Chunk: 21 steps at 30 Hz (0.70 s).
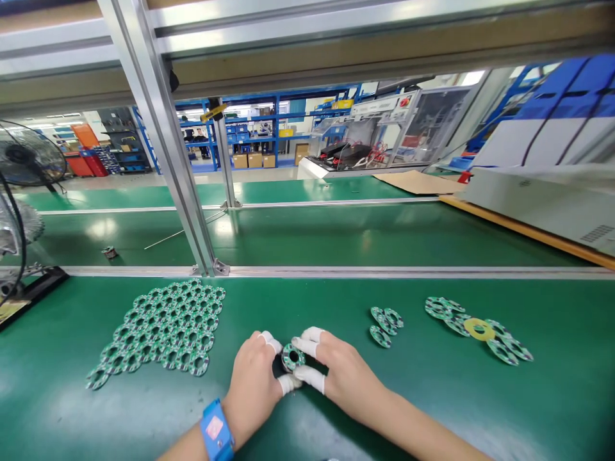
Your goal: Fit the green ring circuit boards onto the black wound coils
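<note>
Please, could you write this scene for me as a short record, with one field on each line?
Left hand: fingers on the small round part; blue band at its wrist
Right hand: fingers on the same part, from the other side
Finger wear: white finger covers on both hands
Left side: large close-set group of green ring boards
Right side: four ring boards; farther right, more, with a yellow ring among them
Surface: green tabletop

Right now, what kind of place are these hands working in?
Probably an electronics factory or workshop: ring-shaped circuit boards lie packed together on a green workbench, and beyond it stand blue storage racks and a machine with a red button.
</note>
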Each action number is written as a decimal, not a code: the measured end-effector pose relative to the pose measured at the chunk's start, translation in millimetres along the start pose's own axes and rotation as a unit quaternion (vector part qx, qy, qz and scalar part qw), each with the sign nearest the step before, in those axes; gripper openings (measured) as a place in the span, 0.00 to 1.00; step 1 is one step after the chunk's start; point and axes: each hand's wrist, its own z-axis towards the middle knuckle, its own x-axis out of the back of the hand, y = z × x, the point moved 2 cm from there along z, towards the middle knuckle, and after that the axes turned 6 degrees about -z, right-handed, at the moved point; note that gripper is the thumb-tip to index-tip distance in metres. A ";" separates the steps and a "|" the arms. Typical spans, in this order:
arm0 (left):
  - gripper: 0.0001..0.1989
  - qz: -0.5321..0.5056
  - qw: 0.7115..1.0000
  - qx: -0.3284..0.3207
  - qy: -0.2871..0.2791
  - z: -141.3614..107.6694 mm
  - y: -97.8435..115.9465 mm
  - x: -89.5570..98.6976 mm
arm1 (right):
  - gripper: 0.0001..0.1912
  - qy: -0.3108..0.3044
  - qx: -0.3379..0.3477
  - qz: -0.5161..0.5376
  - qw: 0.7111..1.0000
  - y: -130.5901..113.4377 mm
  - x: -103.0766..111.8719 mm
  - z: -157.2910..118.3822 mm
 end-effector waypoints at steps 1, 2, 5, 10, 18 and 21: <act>0.13 -0.001 1.000 -0.001 0.001 0.0 0.0 0.1 | 0.11 -0.002 -0.001 -0.010 1.000 -0.8 0.1 -0.2; 0.13 -0.002 1.000 -0.002 0.001 0.0 0.0 0.0 | 0.11 -0.003 -0.002 -0.017 1.000 -1.4 -0.1 -0.3; 0.14 -0.005 1.000 -0.001 0.006 0.3 -0.6 -0.6 | 0.11 0.000 0.000 -0.018 1.000 -1.7 -1.2 -0.8; 0.14 -0.009 1.000 -0.005 0.014 -0.6 -1.2 -2.0 | 0.13 0.013 0.025 -0.007 1.000 1.4 -4.3 -0.6; 0.12 -0.025 0.999 -0.009 0.020 0.4 -0.4 0.6 | 0.13 0.016 0.045 0.054 0.997 9.3 -5.1 2.5; 0.12 -0.036 0.999 -0.006 0.023 -0.1 -1.3 0.1 | 0.13 0.018 0.046 0.071 0.996 10.5 -6.5 1.0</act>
